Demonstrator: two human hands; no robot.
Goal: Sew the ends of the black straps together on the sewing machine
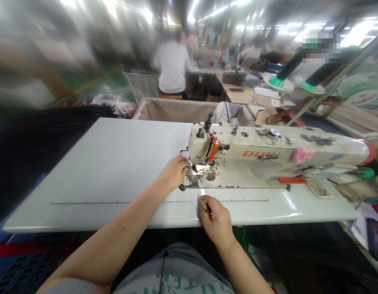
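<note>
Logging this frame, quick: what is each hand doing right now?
Left hand: fingers curled against the sewing machine; hold cannot be told.
Right hand: closed, pinching a thin dark tool.

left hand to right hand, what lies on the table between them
In the head view, only bare white table, crossed by a thin ruler line, separates the left hand and the right hand.

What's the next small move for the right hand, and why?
Probably lift the right hand, which pinches a small thin tool, toward the presser foot. The left hand touches that spot on the sewing machine, while the tool is held near the front edge of the table, apart from it.
</note>
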